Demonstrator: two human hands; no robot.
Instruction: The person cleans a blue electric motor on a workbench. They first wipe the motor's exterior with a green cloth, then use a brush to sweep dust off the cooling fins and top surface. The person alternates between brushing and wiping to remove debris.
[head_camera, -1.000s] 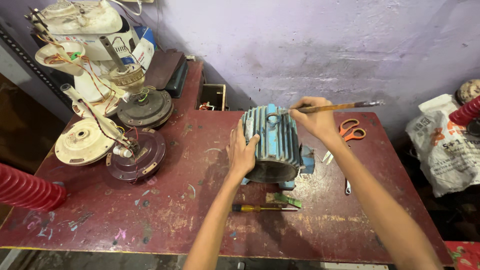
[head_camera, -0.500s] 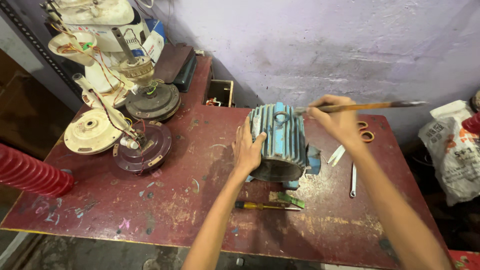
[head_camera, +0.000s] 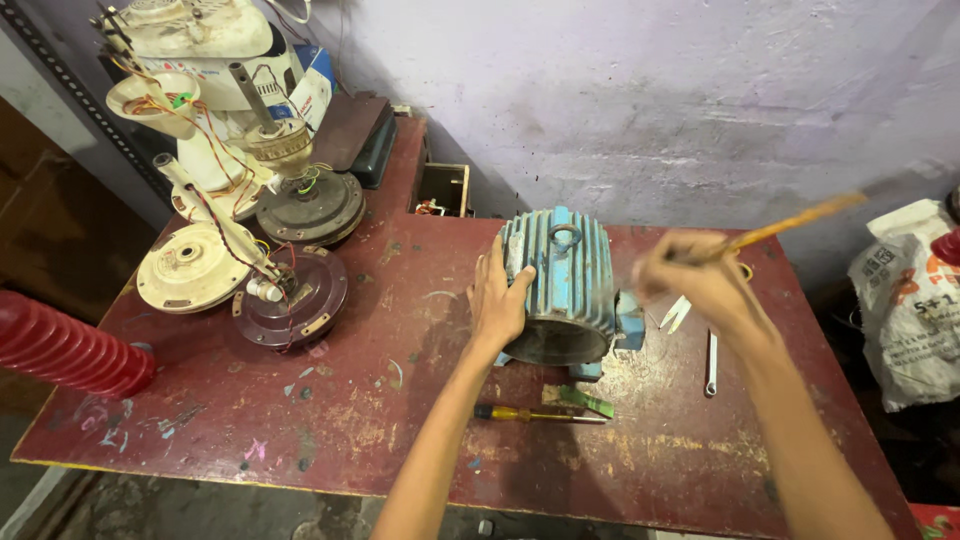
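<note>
1. Motor housing (head_camera: 560, 285), blue and ribbed with a lifting ring on top, stands near the middle of the dark red surface (head_camera: 300, 420), a little toward the wall.
2. The left hand (head_camera: 497, 300) lies flat against the housing's left side, its fingers spread and pressed to the ribs rather than curled around anything.
3. The right hand (head_camera: 700, 280), blurred, hovers just right of the housing; its fingers are closed around a thin yellow-handled brush (head_camera: 790, 222) that slants up and to the right.
4. A screwdriver (head_camera: 535, 413) with a yellow and black handle lies on the surface in front of the housing, beside a small green scrap (head_camera: 588, 402).
5. A slim metal spanner (head_camera: 711, 362) lies right of the housing, under the right forearm, near a pair of white tweezers-like strips (head_camera: 678, 312).
6. Disassembled ceiling-fan parts occupy the left end: a cream round cover (head_camera: 188, 268), a dark maroon disc (head_camera: 300, 300) and a grey motor body (head_camera: 310, 205), with loose wires across them.
7. A red ribbed cylinder (head_camera: 65, 350) sticks in from the left edge.
8. A white printed sack (head_camera: 905, 300) sits off the right side of the surface.
</note>
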